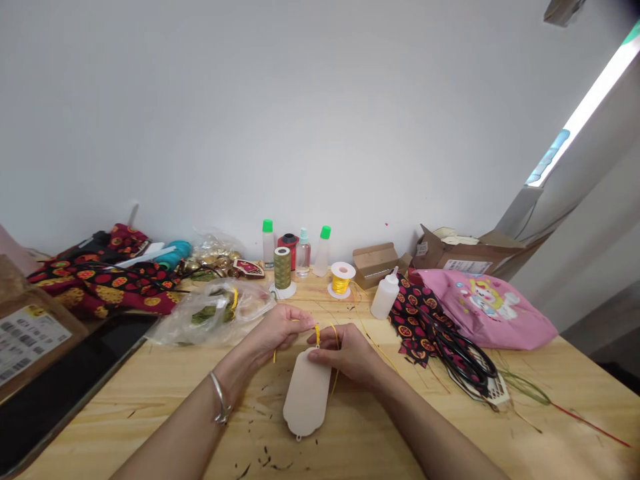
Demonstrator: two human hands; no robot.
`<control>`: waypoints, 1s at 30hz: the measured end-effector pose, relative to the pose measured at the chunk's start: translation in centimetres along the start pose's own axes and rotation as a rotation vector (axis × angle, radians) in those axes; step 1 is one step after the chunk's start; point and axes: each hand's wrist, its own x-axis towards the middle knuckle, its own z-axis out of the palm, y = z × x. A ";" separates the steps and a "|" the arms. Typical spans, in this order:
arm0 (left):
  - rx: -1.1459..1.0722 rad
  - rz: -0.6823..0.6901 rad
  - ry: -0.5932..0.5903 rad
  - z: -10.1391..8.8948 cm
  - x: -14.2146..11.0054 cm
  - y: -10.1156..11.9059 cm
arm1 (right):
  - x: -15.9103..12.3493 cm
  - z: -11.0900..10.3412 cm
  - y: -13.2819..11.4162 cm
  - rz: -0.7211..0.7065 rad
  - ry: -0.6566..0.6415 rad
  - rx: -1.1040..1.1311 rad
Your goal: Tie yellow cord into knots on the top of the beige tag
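Observation:
A pale, tag-shaped wooden plaque point(307, 397) with a small loop at its lower end hangs tilted above the table. Yellow cord point(317, 333) is knotted at its top end. My left hand point(285, 327) pinches this cord just above the plaque, and a short yellow end sticks out below the fingers. My right hand point(345, 350) is closed on the plaque's top edge, thumb on its face. Another yellow strand loops over the right fingers and trails down behind the plaque. The spool of yellow cord point(341, 285) stands behind my hands.
Behind the hands stand an olive thread spool point(283, 268), green-capped bottles point(324, 252) and a white squeeze bottle point(385, 295). A plastic bag point(200, 313) and dark tray point(90, 373) lie left. A pink bag point(493, 307), patterned cloth and black cable lie right.

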 end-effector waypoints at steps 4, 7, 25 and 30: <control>0.020 -0.021 0.011 0.2 -0.2 0.1 | 0.1 -0.1 -0.3 -0.061 0.074 0.010; 0.021 -0.033 0.010 0.2 -0.2 0.1 | 0.0 -0.2 -0.6 -0.017 0.157 0.018; 0.023 -0.036 -0.006 0.1 -0.2 0.1 | 0.0 -0.7 -0.6 -0.002 0.057 0.063; 0.042 -0.044 0.000 0.2 -0.2 0.3 | -0.1 -0.8 -0.6 0.047 0.063 0.104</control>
